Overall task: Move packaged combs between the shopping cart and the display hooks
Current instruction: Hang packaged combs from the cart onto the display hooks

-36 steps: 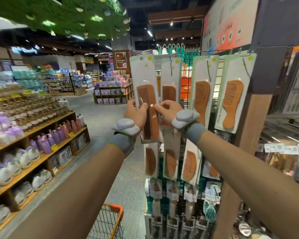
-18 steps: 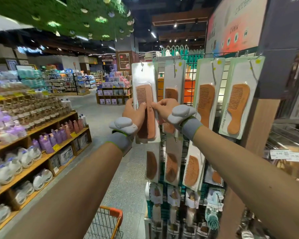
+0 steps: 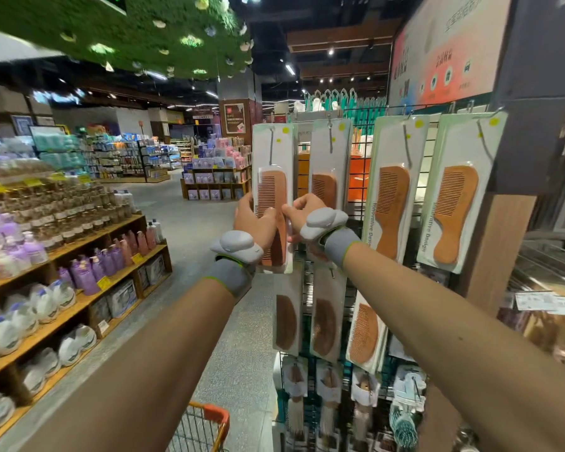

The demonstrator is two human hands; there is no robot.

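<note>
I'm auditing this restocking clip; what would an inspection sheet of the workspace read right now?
Surface: black wire grid rack, hung with comb packs.
Job's things: white carded pack with brown wooden comb, held at the rack's left edge, hook seating unclear; below, orange-handled wire shopping cart.
Clutter: teal hairbrush low on the rack.
Grips: left hand and right hand both grip the held pack.
Cables: nothing seen.
Surroundings: wooden shelves of purple bottles at left; grey aisle floor.

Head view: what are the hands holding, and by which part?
Both hold the leftmost comb pack at its lower half: the left hand grips its left edge, and the right hand pinches its right edge.
</note>
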